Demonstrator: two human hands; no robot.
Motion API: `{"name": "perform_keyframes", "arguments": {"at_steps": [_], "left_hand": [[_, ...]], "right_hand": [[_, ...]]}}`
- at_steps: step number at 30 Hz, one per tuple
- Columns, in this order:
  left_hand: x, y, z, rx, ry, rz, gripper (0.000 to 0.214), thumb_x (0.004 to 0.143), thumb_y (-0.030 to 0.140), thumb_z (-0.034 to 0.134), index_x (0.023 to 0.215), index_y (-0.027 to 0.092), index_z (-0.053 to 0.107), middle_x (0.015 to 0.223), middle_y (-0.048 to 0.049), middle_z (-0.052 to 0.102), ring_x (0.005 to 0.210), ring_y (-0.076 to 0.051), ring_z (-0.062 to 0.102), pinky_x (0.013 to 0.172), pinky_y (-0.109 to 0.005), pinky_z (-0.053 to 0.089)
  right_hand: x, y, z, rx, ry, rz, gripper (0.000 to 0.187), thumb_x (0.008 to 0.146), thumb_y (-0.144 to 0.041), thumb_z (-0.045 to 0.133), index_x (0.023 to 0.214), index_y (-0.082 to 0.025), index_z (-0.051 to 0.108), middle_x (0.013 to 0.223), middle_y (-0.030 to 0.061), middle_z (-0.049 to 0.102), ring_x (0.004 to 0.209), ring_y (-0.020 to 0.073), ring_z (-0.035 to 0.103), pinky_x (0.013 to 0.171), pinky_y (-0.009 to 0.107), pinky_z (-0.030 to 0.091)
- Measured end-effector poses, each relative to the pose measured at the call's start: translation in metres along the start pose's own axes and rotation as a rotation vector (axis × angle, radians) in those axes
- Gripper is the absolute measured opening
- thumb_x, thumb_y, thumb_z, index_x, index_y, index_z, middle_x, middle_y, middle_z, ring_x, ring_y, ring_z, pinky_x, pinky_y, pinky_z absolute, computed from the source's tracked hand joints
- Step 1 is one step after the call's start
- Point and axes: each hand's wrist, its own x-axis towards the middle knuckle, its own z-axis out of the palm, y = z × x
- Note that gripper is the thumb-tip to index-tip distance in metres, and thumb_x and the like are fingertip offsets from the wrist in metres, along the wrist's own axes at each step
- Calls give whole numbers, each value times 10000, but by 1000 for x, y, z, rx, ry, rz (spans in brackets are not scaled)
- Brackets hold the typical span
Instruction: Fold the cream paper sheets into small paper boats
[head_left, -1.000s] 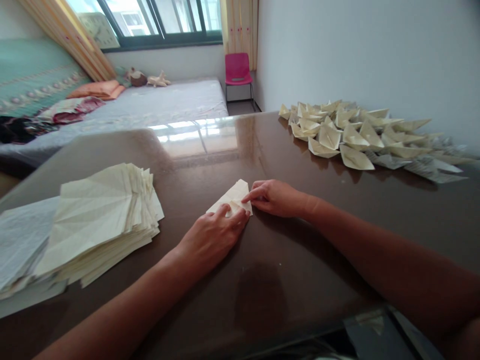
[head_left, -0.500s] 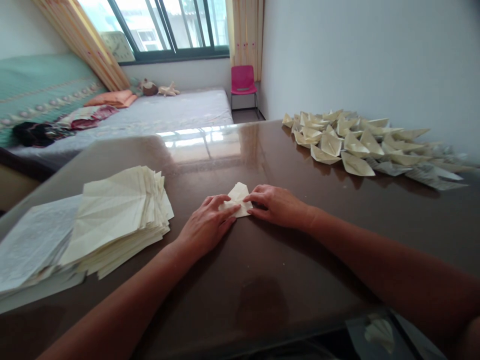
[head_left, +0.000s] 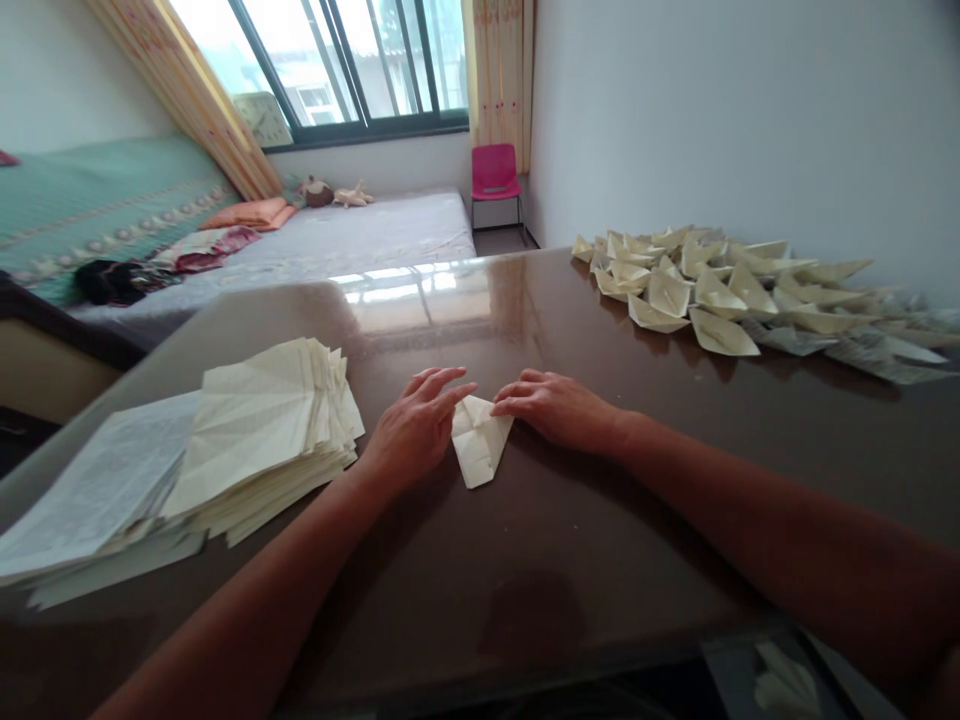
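A small cream sheet of folded paper (head_left: 481, 446) lies flat on the brown table, its narrow, blunt end pointing toward me. My left hand (head_left: 420, 420) is at the paper's left edge with its fingers stretched out and apart, the index fingertip just over the top corner. At the upper right corner, my right hand (head_left: 551, 403) has its fingers closed together on the paper; the thumb is mostly hidden. To the left stands a stack of creased cream sheets (head_left: 247, 410). Many folded paper boats (head_left: 720, 295) crowd the table's far right.
Grey printed sheets (head_left: 97, 490) lie beside and under the cream stack. The glossy table (head_left: 450, 620) reaches close to the white wall on the right. Beyond it are a bed (head_left: 405, 225), a pink chair (head_left: 495, 175) and a window.
The folded paper has been turned, so its narrow end now faces me instead of away. My left hand has loosened from it and spread its fingers. The view has shifted slightly.
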Motion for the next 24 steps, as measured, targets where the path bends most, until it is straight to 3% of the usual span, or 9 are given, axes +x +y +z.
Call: {"name": "perform_keyframes", "arguments": {"at_steps": [3, 6, 9, 13, 16, 19, 24], "left_hand": [[2, -10, 7, -29, -112, 121, 413, 927, 156, 373, 1294, 244, 541, 1369, -47, 510, 1267, -208, 418, 1065, -387, 391], [2, -14, 10, 15, -159, 154, 366, 939, 221, 415, 1261, 295, 572, 1252, -28, 598, 1136, -191, 503, 992, -351, 441], [2, -13, 11, 142, -106, 125, 312, 932, 279, 463, 1197, 327, 620, 1128, -34, 642, 1007, -188, 539, 882, -326, 473], [3, -4, 10, 293, -78, 33, 312, 924, 258, 465, 1191, 319, 613, 964, -41, 626, 857, -170, 554, 722, -266, 471], [1, 6, 9, 315, -108, -44, 328, 922, 237, 432, 1211, 272, 584, 955, -47, 595, 773, -161, 557, 642, -253, 458], [-2, 15, 6, 252, -132, -14, 326, 937, 258, 398, 1215, 255, 568, 992, -50, 587, 797, -159, 563, 667, -259, 472], [-6, 17, 1, 184, -172, 137, 326, 935, 403, 440, 1155, 230, 607, 1066, -67, 602, 1007, -203, 522, 855, -319, 487]], "right_hand": [[2, -2, 3, -15, 46, 57, 285, 954, -221, 434, 1189, -219, 595, 1143, 66, 647, 1016, 190, 534, 885, 313, 413], [4, -8, -1, -18, 65, 102, 210, 946, -243, 454, 1049, -187, 629, 1031, 83, 640, 960, 184, 546, 835, 297, 417], [3, -12, -6, 9, 41, 74, 192, 931, -213, 461, 956, -191, 650, 961, 73, 633, 907, 171, 555, 802, 282, 416], [0, -14, -10, 73, 55, 51, 217, 916, -216, 475, 1016, -206, 667, 988, 68, 659, 945, 176, 569, 826, 289, 427], [-2, -13, -13, 84, 63, 35, 253, 920, -294, 486, 1069, -214, 674, 1039, 76, 674, 969, 195, 576, 851, 321, 436], [-3, -9, -16, 91, 27, -4, 294, 902, -352, 519, 1102, -206, 677, 1099, 86, 673, 990, 214, 568, 875, 352, 442], [-5, 3, -14, 150, -54, -92, 386, 856, -395, 597, 1177, -187, 644, 1177, 77, 657, 1052, 224, 526, 939, 368, 431]]}}
